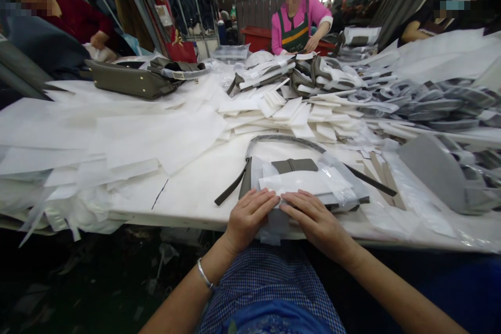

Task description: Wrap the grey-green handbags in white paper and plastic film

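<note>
- One white bench (191,188) spans the head view before us, a short dark line (159,194) marked on its bare stretch.
- To the left we see loose white sheets (156,135), with an olive bag (121,79) beyond; past the middle lie heaped white pads (289,109), and at right a pile of wrapped grey pieces (442,104).
- Across the bench we face a co-worker in pink sleeves (316,10), near a red bin (256,36).
- The grey-brown bag (295,166) lies at the bench's near edge, partly under white wrapping (305,181), its handle (282,138) arching away from us.
- The left grip (250,214) and right grip (319,219) angle inward, fingers nearly straight, fingertips almost meeting.
- Both rest on the wrapping; with the thumbs hidden, we cannot tell whether either pinches it.
</note>
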Available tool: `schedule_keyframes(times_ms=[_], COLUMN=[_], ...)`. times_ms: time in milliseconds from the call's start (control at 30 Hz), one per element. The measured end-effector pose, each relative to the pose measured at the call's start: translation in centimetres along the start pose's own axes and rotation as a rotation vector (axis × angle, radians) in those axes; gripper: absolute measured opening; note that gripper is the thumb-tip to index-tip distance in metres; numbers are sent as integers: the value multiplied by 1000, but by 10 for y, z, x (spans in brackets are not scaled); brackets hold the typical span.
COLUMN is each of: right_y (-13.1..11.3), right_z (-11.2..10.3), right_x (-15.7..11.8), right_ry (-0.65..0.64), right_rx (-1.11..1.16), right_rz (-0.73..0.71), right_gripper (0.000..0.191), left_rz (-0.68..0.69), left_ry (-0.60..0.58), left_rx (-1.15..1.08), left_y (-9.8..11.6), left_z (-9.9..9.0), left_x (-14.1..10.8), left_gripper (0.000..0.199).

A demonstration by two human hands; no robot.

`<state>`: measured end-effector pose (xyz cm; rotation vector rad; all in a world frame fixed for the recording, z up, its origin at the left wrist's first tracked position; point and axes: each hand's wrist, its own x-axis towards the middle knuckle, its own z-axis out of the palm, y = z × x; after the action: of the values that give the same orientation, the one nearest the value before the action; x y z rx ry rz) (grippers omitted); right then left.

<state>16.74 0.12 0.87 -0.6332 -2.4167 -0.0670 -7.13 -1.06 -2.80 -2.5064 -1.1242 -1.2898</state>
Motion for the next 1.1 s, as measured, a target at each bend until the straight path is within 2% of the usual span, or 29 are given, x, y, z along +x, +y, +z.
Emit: schedule_keyframes(times_ms=[233, 467, 567, 667, 767, 833, 933, 1100], right_y=[-5, -8, -6, -5, -5, -4, -4, -9], right_z=[12, 16, 18, 18, 19, 21, 24, 15], right_x=[5, 6, 5, 4, 3, 1, -2, 2], right_ry=[166, 210, 230, 228, 231, 235, 230, 201], right_rx=[78, 131, 111, 92, 86, 82, 75, 102], right_rz=[8, 1, -7, -18, -32, -35, -46, -34], right_gripper=[28, 22, 21, 23, 21, 19, 18, 18], left_rz=[-16, -52, -98, -121, -149, -145, -89, 4], left_ry=[-3, -35, -132, -307, -403, -369, -237, -126], left_rx=[-26, -46, -119, -248, -302, -237, -91, 19], left_y=[0, 0, 0, 2, 6, 8, 8, 6], left_z=[-2, 0, -12, -34, -49, -47, -33, -19], left_x=[2, 0, 5, 16, 27, 29, 24, 12], left_gripper=[40, 49, 59, 67, 64, 52, 40, 39])
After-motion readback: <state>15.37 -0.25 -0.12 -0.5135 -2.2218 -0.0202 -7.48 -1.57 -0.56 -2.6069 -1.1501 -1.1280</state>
